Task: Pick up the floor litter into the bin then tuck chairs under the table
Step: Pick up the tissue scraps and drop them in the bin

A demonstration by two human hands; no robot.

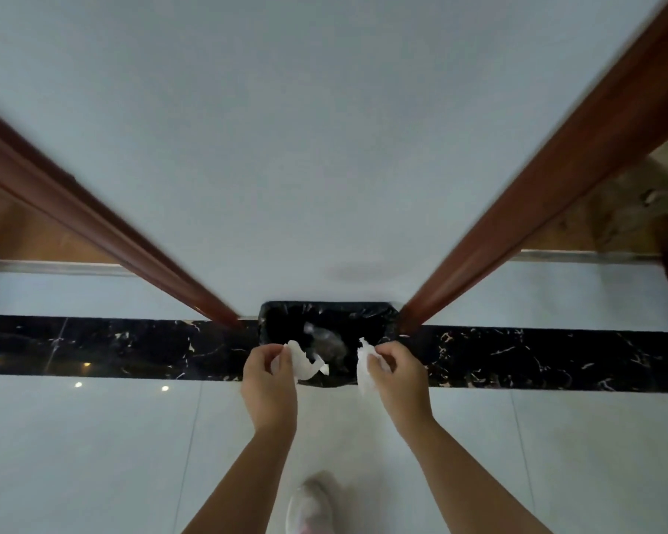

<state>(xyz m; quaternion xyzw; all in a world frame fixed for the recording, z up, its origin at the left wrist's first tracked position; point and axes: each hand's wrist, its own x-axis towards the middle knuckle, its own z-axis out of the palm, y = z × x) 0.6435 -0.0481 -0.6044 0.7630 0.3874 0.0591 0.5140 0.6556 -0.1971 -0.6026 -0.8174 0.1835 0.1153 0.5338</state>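
Observation:
A bin point(378, 316) lined with a black bag stands on the floor against a white wall, with a crumpled clear wrapper point(324, 339) inside it. My left hand point(269, 383) pinches a torn piece of white paper point(305, 364) over the bin's near left rim. My right hand point(400, 375) holds a second white paper scrap point(364, 370) over the near right rim. Both hands hover just above the bin's front edge. No chairs or table are in view.
Two reddish-brown wooden door frames point(105, 229) point(537, 179) flank the white wall panel behind the bin. A black marble strip point(112, 346) crosses the pale tiled floor. My light shoe point(311, 502) stands on the tiles below my hands.

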